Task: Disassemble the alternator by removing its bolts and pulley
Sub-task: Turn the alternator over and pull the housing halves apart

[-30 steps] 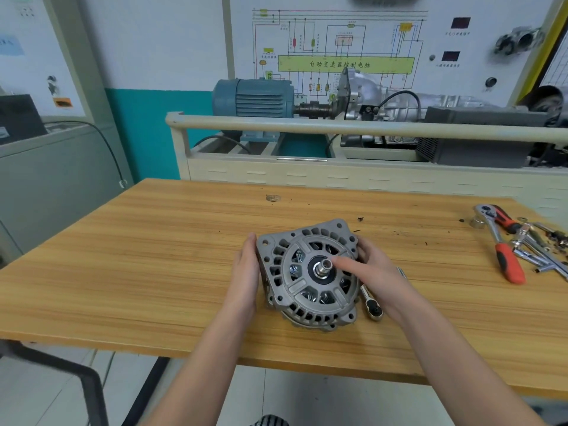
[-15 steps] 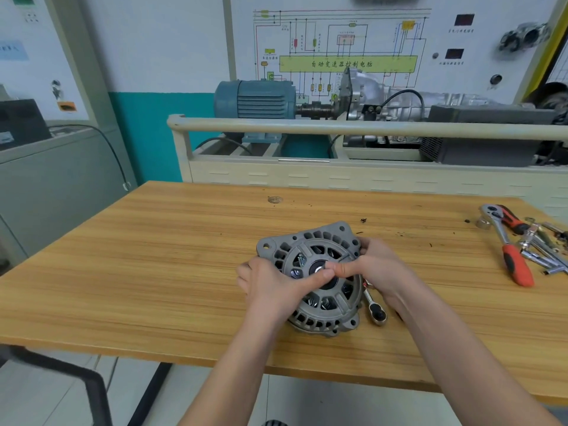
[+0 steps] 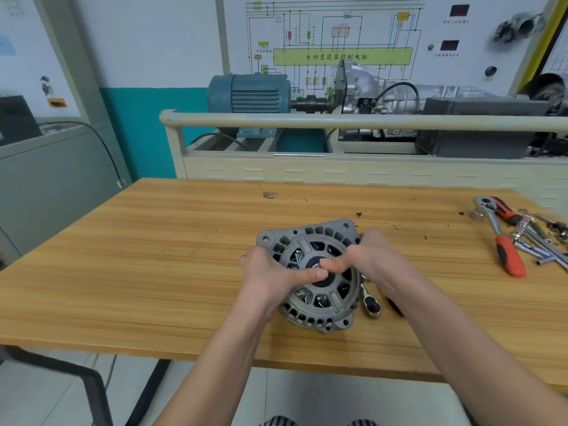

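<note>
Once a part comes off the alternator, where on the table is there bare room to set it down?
Bare wood runs left of the alternator to the table edge, and behind it toward the far edge. The right end is crowded with the red-handled ratchet and loose sockets. A small ratchet lies tight against the alternator's right side, under the right hand.

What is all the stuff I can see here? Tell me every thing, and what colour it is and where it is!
alternator: 1, grey metal, lying on the table near its front edge
table: 1, light wood, fills the middle of the view
small ratchet: 1, silver, on the table right beside the alternator
red-handled ratchet: 1, red and silver, far right of the table
loose metal tools: several, silver, piled at the table's right edge
motor: 1, blue-grey, on the bench behind the table
wiring board: 1, white with a green strip, on the wall
left hand: 1, on the alternator's left side, thumb at its centre
right hand: 1, on the alternator's right side, thumb at its centre
</note>
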Demonstrator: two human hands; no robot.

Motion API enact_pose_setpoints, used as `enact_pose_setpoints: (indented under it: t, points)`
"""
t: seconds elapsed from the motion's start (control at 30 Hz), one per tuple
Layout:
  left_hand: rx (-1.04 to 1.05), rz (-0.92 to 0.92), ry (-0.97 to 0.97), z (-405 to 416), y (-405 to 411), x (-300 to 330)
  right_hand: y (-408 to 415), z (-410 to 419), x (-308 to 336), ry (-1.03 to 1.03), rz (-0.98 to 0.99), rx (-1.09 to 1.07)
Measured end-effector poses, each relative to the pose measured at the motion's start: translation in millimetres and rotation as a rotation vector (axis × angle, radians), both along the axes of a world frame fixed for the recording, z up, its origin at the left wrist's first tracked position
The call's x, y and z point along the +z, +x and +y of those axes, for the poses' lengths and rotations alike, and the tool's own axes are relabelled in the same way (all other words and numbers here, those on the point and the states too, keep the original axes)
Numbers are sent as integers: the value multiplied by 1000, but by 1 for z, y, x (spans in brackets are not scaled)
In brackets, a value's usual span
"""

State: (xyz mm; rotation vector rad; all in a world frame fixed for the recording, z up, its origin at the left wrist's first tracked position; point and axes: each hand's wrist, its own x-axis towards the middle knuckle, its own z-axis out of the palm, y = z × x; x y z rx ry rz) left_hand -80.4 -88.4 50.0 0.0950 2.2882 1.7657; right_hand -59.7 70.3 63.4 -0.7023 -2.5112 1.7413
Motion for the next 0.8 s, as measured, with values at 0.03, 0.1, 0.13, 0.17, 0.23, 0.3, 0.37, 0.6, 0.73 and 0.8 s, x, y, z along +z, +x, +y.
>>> enact_pose_setpoints:
  t: [0.03,0.1,0.13,0.17,0.23,0.3,0.37,0.6,0.73,0.8]
  points:
    - [-3,-16,-2,0,-2,2,-1,1,3,4,-21,24]
    - [-17,-52,-23,3,-6,8,-4,6,8,44,-72,82]
    - [-34,-58,-52,5,-9,10,-6,8,10,80,-104,112]
    - [-60,-52,-86,7,-11,13,-7,10,13,117,-133,140]
    - [-110,-47,-135,12,-15,17,-7,13,19,172,-171,190]
    - [-121,-44,-170,18,-16,20,-8,18,25,211,-181,233]
    - [-98,-6,-275,24,-17,26,-9,21,27,225,-162,239]
    - [-187,5,-460,30,-28,39,-22,19,40,360,-179,373]
    - [-198,-23,-451,22,-32,38,-28,11,41,475,-162,396]
    - [-185,-35,-417,17,-34,37,-30,6,39,504,-145,402]
